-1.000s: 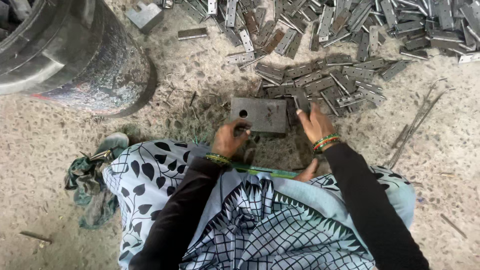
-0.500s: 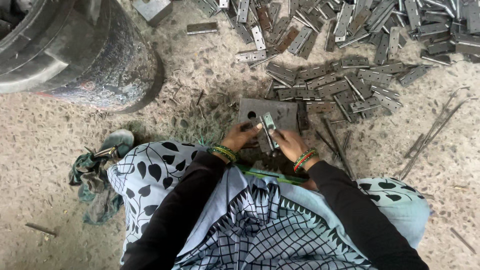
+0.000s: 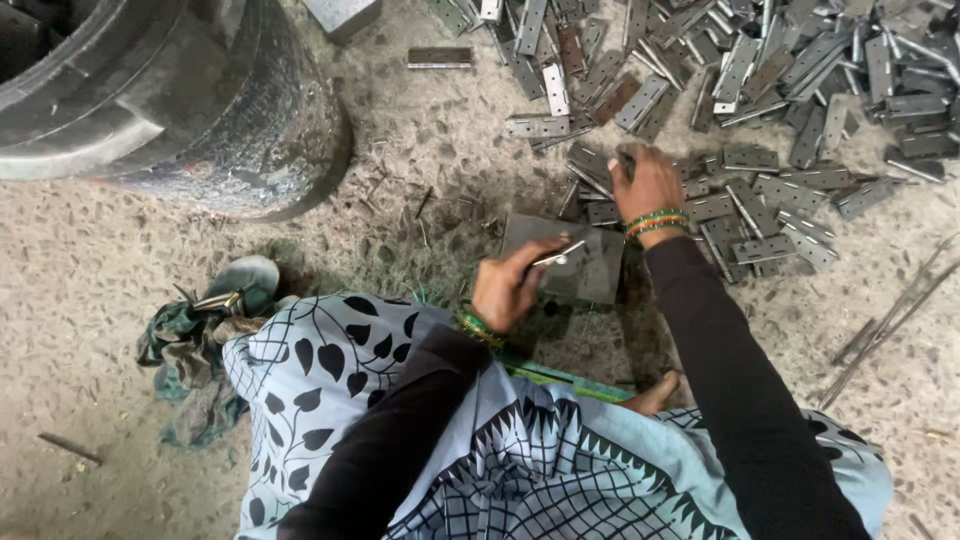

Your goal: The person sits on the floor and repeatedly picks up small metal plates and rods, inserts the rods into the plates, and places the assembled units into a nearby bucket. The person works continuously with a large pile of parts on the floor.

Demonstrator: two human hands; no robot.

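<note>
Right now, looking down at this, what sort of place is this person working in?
Probably a small metal workshop with work done sitting on the floor. A heap of flat metal hinge pieces lies on the gritty concrete floor, a metal block serves as a work surface, and a large dark drum stands nearby.

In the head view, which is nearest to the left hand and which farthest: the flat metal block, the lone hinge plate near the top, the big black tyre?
From the left hand:
1. Flat metal block, directly under the fingers.
2. Lone hinge plate, farther up the floor.
3. Big black tyre, upper left; its near edge is too close to call against the plate.
</note>
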